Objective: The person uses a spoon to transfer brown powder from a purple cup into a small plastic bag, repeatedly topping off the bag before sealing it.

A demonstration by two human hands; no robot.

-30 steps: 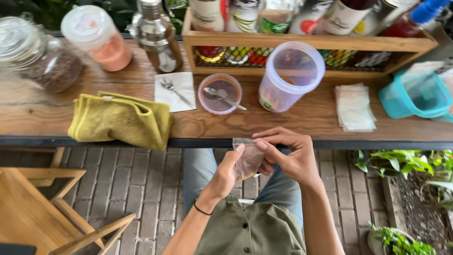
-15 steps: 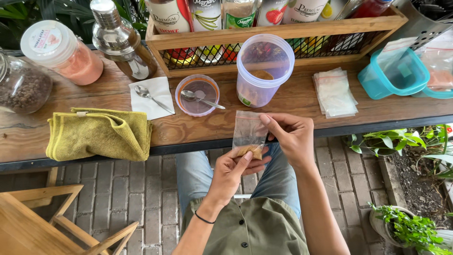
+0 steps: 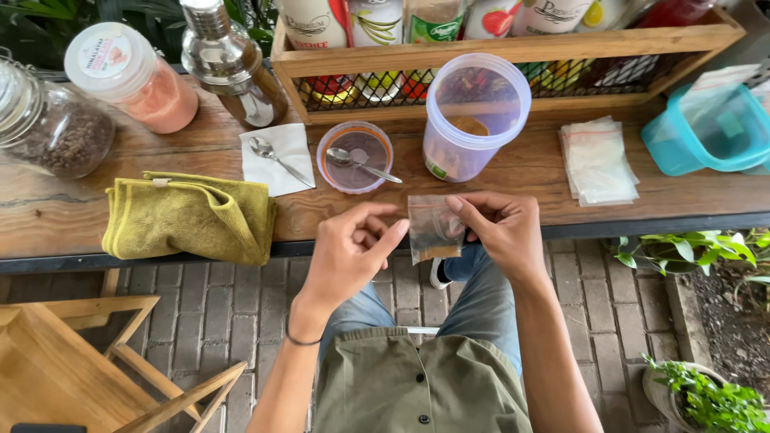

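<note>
- Head view, and I'm looking straight down at both hands in front of the wooden counter (image 3: 513, 172). The right hand (image 3: 501, 232) pinches a small clear plastic bag (image 3: 434, 228) by its top right corner, fingers closed on it.
- The bag hangs upright at the counter's front edge, above the lap, with a thin layer of brown powder in the bottom.
- The left hand (image 3: 349, 252) is just beside the bag on its left, thumb tip at the bag's edge, fingers loosely curled. I can't tell whether it actually grips the plastic or only touches it.
- Just behind the hands I see a small round dish (image 3: 354, 157) with a spoon resting in it, and right of that a tall clear tub (image 3: 473, 120), lid off, brown powder inside.
- A second spoon lies on a white napkin (image 3: 277, 160), left of the dish.
- Further left, a folded yellow-green cloth (image 3: 192, 216) hangs over the counter edge.
- To the right, a stack of empty clear bags (image 3: 597, 160) lies flat, and beyond it sits a teal container (image 3: 706, 132).
</note>
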